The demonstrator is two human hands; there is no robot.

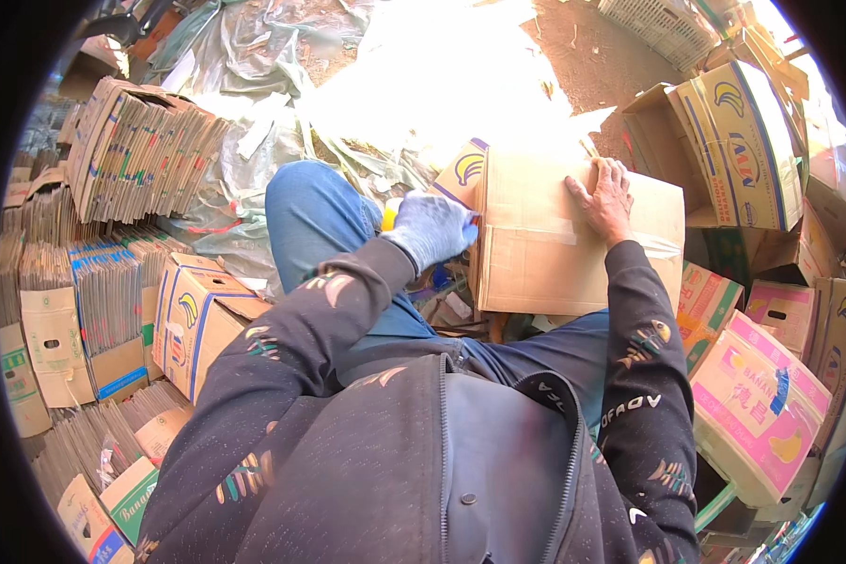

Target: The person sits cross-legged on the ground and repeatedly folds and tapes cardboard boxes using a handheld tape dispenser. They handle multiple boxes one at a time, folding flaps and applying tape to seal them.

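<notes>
A plain brown cardboard box (529, 261) stands between my knees, its taped face turned up towards me. My right hand (603, 197) is bare and lies on that face near the far edge, fingers spread a little. My left hand (433, 229), in a grey-blue work glove, is closed at the box's left edge. A yellow object (391, 213) juts out from the glove on the knee side; the glove hides most of it, so its kind is unclear. Beyond the left hand, a box flap (463, 169) printed with bananas sticks out.
Flattened cartons stand in packed stacks (141, 151) on the left, beside a banana box (201, 317). To the right are an open banana carton (737, 148) and a pink banana box (761, 402). Crumpled plastic sheeting (254, 63) covers ground ahead; a white plastic crate (659, 28) sits far right.
</notes>
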